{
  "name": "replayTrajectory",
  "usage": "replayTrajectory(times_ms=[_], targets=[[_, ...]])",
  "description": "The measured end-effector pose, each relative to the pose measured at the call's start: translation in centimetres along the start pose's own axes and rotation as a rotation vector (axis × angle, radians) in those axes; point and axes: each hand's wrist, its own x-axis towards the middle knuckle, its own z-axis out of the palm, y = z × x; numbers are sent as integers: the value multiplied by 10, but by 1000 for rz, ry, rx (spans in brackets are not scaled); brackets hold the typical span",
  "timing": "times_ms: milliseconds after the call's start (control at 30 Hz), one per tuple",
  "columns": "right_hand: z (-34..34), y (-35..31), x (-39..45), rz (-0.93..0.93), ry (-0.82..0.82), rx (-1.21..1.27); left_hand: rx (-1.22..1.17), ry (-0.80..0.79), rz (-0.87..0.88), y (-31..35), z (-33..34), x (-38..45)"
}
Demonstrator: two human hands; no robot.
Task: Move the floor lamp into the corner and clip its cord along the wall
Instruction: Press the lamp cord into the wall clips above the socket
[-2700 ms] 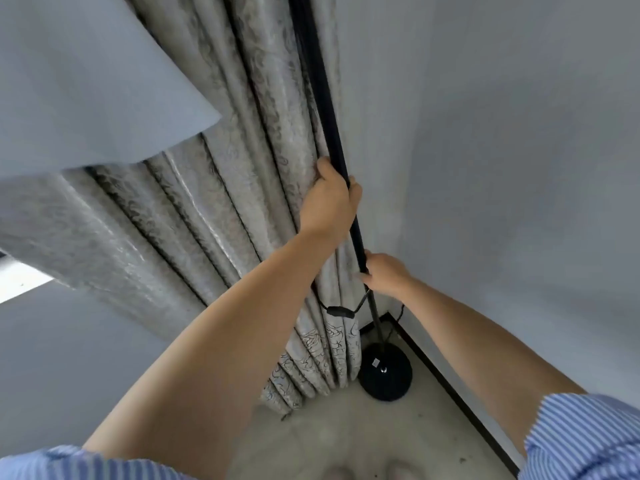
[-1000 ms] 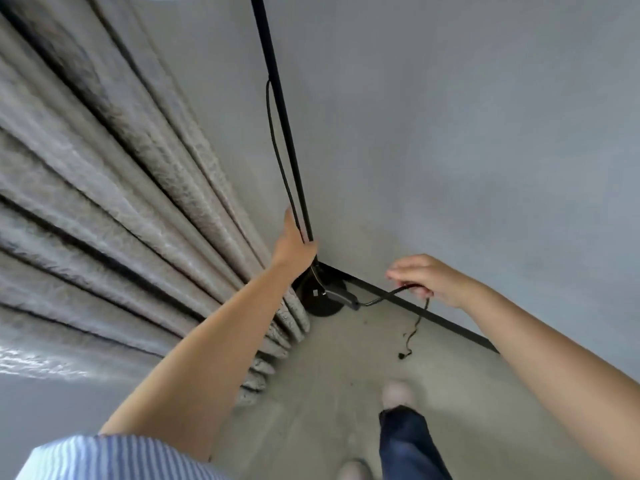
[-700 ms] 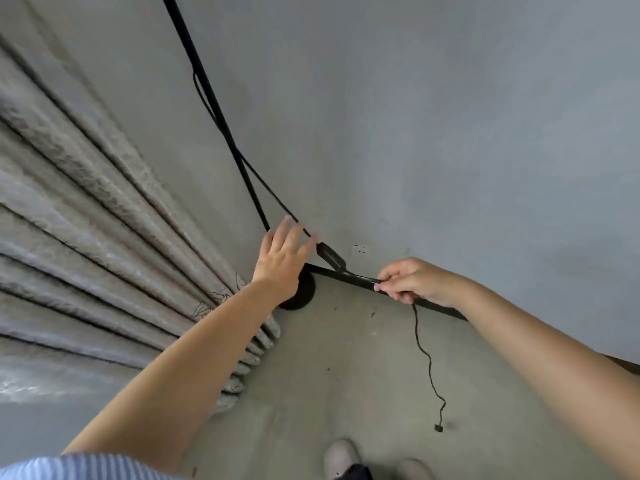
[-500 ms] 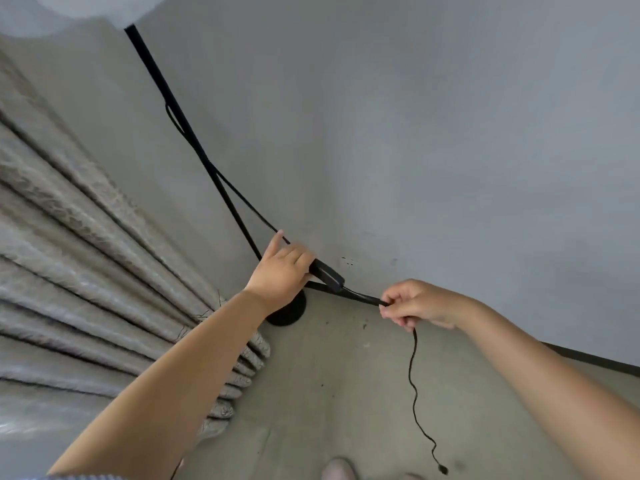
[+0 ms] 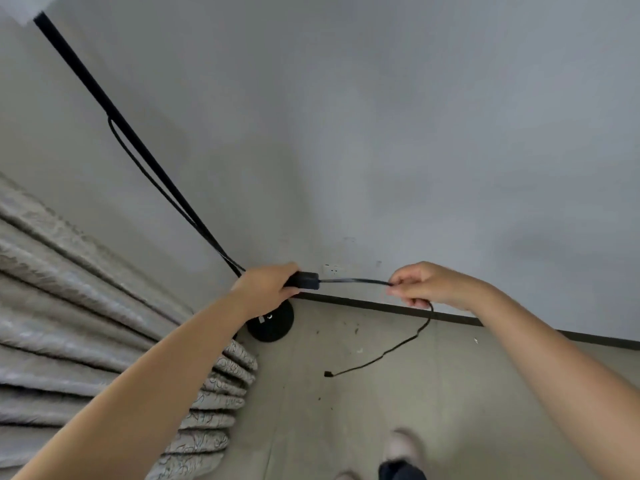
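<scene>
Just above the lamp base (image 5: 272, 323) in the corner, our left hand (image 5: 266, 285) grips the cord's switch (image 5: 306, 280); our right hand (image 5: 420, 284) pinches the cord (image 5: 353, 280), whose tail hangs below those fingers to the floor.

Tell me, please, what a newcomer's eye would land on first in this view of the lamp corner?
First, the two hands at centre stretching the black cord between them: the left hand closed on its inline switch box, the right hand pinching the cord further along, its loose end trailing onto the floor. Next, the lamp pole slanting from upper left down to its round base in the corner, beside the patterned curtain.
</scene>
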Motion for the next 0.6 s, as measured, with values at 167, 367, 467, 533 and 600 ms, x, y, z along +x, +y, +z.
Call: replayTrajectory(times_ms=[167, 367, 467, 533, 600], targets=[[3, -7, 65, -41, -79, -226, 143, -156, -14, 3, 3, 46], [-2, 9, 165, -61, -21, -154, 196, -160, 26, -36, 23, 100], [7, 28, 216, -59, 73, -74, 117, -165, 46, -61, 42, 131], [15, 36, 237, -49, 120, -79, 225, -171, 36, -72, 52, 147], [25, 40, 255, -59, 132, -140, 355, -181, 10, -83, 58, 160]])
